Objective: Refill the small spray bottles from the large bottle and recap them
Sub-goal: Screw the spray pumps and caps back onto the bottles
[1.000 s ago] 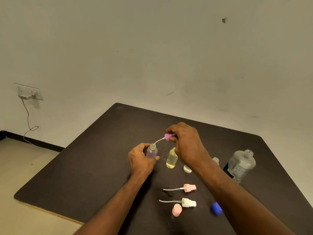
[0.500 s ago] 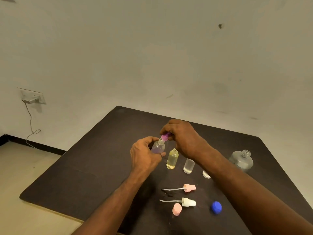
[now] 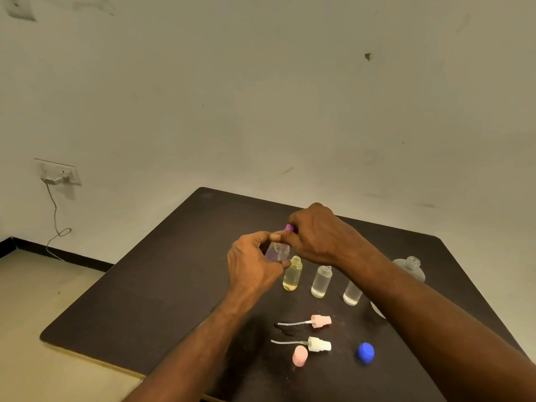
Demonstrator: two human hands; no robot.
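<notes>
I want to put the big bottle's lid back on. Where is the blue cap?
The blue cap lies on the table near its front edge, right of the white sprayer and just left of the person's right forearm.

No lettering, brand, number or sign can be read anywhere in the view. The large frosted clear plastic bottle [image 3: 410, 269] at the far right of the dark table [image 3: 162, 285] shows no legible label, and the small clear plastic spray bottles and loose caps are plain. The white wall socket plate [image 3: 59, 172] at the far left bears no readable marking.
</notes>
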